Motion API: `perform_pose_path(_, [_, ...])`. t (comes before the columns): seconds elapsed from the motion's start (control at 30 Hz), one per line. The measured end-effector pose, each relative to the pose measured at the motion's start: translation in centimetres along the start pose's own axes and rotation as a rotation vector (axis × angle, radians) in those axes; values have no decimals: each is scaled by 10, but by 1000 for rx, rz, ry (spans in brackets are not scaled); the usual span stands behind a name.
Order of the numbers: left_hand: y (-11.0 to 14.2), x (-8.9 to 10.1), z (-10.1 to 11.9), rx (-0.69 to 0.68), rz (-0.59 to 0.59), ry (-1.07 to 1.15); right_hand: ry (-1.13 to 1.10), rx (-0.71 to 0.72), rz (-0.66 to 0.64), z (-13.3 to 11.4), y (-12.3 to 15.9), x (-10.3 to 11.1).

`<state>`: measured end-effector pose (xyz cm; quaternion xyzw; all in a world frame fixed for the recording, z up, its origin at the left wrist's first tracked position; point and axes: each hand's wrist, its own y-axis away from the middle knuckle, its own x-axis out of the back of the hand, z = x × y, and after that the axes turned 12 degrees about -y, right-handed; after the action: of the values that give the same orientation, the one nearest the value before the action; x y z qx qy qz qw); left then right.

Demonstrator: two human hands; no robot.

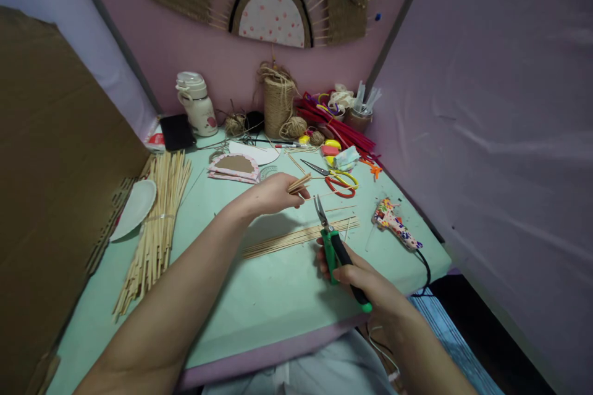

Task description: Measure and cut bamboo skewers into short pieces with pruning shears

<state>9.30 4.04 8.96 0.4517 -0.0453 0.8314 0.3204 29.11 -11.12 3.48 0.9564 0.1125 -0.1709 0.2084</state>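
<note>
My left hand point(278, 192) is closed around a few short cut wooden sticks point(299, 183) above the middle of the table. One thin stick reaches out from its fingertips toward the right. In my right hand point(354, 274) is a pair of green and black pruning shears point(331, 247), blades pointing up and away from me, slightly parted. The blade tips are close to the left fingertips and the thin stick; whether they touch it I cannot tell. Under the hands, several long thin sticks point(287, 241) lie side by side on the table.
A tied bundle of sticks point(160, 222) and a white plate point(136, 207) lie at left. Scissors point(340, 184) rest beyond the shears; a patterned glue gun point(396, 225) with a black cord is at right. At the back stand a bottle point(197, 108) and a twine spool point(278, 102).
</note>
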Motion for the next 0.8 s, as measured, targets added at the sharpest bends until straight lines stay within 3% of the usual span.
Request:
perform_pose_path(0.43, [3, -5, 14, -10, -101, 3, -8, -5, 18, 0, 0, 0])
perform_pose_path(0.8, [0, -13, 16, -34, -106, -10, -10, -13, 73, 2, 0, 0])
